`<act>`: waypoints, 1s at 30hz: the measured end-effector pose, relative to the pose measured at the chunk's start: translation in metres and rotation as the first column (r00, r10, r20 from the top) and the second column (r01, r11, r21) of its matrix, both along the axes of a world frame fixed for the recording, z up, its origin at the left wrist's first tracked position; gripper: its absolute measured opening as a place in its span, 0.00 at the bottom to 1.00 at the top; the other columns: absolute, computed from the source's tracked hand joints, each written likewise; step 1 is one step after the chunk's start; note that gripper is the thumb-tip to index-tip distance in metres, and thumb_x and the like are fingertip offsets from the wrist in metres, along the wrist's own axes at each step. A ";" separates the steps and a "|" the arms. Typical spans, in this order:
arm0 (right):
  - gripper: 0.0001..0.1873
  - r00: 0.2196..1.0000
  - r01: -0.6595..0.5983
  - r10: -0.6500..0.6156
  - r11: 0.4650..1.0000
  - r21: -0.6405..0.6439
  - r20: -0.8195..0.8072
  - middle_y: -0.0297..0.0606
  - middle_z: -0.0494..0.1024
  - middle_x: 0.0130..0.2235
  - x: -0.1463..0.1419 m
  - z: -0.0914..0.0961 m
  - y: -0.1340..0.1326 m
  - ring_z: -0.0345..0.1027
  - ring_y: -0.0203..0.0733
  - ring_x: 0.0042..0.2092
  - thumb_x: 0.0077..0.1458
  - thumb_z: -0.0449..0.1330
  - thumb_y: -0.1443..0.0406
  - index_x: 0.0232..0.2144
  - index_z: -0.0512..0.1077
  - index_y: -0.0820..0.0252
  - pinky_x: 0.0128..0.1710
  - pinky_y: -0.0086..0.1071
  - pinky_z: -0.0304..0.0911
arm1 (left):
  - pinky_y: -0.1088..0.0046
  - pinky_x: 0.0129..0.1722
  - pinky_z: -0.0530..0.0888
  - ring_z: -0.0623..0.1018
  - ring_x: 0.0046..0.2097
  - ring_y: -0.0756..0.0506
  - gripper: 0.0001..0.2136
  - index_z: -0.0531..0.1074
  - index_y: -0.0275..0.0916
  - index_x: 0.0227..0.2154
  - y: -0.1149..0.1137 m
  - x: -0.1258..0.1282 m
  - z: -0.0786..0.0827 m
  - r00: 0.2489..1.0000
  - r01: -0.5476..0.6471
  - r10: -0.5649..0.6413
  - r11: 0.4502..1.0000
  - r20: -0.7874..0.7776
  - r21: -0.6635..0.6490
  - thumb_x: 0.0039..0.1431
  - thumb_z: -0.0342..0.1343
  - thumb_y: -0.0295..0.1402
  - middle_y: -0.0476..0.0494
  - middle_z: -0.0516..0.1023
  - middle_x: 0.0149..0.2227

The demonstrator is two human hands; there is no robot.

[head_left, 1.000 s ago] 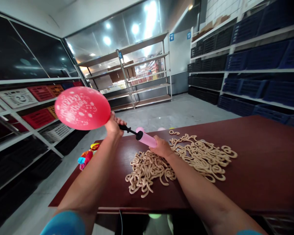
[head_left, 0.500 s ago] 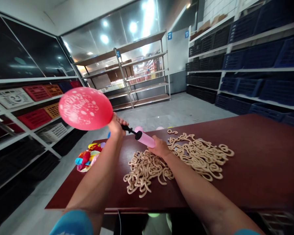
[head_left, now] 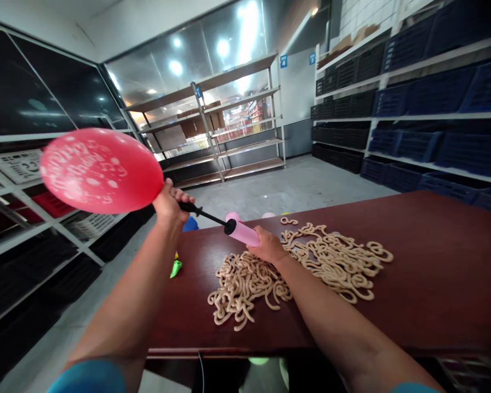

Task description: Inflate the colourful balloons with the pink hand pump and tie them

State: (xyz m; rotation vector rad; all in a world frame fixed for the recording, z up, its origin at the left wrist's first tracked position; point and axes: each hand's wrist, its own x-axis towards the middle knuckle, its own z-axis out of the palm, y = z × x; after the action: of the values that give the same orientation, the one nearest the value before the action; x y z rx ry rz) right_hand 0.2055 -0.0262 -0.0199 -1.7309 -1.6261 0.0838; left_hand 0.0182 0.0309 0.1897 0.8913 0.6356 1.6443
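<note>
My left hand (head_left: 171,204) is closed around the black nozzle end of a hand pump, pinching the neck of an inflated red balloon (head_left: 100,172) there. White "Happy Birthday" lettering and small balloon shapes are printed on it. My right hand (head_left: 268,245) grips the pink barrel of the balloon pump (head_left: 244,233) above the table. A long stretch of black rod shows between the barrel and my left hand. Under and beyond my right hand lie heaps of beige, curled, rope-like pieces (head_left: 243,284). A green uninflated balloon (head_left: 175,268) peeks out beside my left forearm.
The dark red table (head_left: 433,262) spans the foreground. Past its far edge sit a blue balloon (head_left: 191,223) and a pink balloon (head_left: 232,216), partly hidden. Shelves with dark blue crates (head_left: 470,153) stand right; shelves with white and red crates (head_left: 51,203) stand left.
My left hand has moved left, drawing more black rod out of the pump. The red balloon has shifted left with it and looks larger. My right hand and the barrel stay nearly still.
</note>
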 end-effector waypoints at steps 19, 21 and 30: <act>0.21 1.000 -0.008 0.010 0.996 -0.094 0.028 0.36 0.74 0.33 0.000 -0.006 -0.001 0.69 0.42 0.34 0.40 0.63 0.57 0.37 0.63 0.57 0.29 0.29 0.52 | 0.75 0.16 0.60 0.58 0.13 0.54 0.20 0.48 0.40 0.17 0.006 0.056 -0.088 0.998 0.026 -0.017 0.986 0.055 -0.163 0.51 0.53 0.42 0.58 0.49 0.12; 0.20 1.000 -0.008 0.010 0.997 -0.079 0.025 0.36 0.74 0.33 0.000 -0.007 0.000 0.69 0.42 0.34 0.41 0.62 0.58 0.37 0.63 0.57 0.29 0.29 0.52 | 0.75 0.16 0.61 0.58 0.13 0.53 0.19 0.48 0.40 0.17 0.010 0.045 -0.079 0.998 0.018 -0.009 0.987 0.056 -0.162 0.52 0.53 0.41 0.58 0.49 0.12; 0.19 0.999 -0.017 0.015 0.999 -0.039 -0.038 0.36 0.74 0.33 0.000 -0.009 0.003 0.68 0.42 0.34 0.40 0.63 0.60 0.36 0.64 0.56 0.30 0.30 0.53 | 0.76 0.16 0.62 0.58 0.13 0.54 0.18 0.49 0.40 0.17 0.016 -0.016 0.005 0.998 -0.052 0.052 0.999 0.027 0.002 0.52 0.52 0.37 0.58 0.49 0.13</act>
State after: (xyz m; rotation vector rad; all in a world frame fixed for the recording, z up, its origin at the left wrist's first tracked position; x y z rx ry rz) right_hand 0.2052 -0.0234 -0.0285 -1.7360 -1.6215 0.1561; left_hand 0.0020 0.0465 0.1948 0.8596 0.6432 1.7013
